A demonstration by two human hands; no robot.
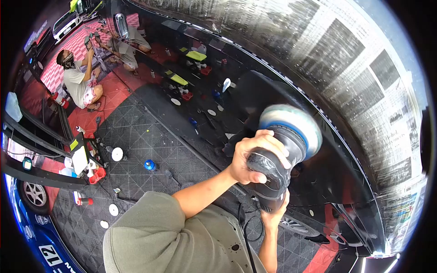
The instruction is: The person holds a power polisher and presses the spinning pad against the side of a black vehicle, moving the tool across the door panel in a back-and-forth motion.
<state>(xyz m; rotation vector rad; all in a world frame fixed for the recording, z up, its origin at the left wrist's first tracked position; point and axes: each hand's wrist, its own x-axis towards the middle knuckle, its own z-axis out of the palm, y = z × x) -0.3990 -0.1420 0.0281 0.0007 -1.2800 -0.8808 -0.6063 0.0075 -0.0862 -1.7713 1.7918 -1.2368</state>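
Observation:
Both my hands hold a black polisher (269, 175) with a thick, pale round pad (293, 125) edged in blue. My left hand (257, 157) wraps over the polisher's head, thumb on the near side. Lower down, my right hand (278, 211) grips the handle, its fingers partly hidden behind the tool. The pad overlaps the glossy black car side panel (327, 182), close below the window edge. A black power cord (246, 236) hangs down past my shirt.
Newspaper (350, 59) covers the car's window. At left stand a small cart (79, 157) with bottles and a blue car (41, 241). A blue bottle (149, 165) and white pads (117, 154) lie about the tiled floor (136, 132). Another person (79, 79) sits by the black car.

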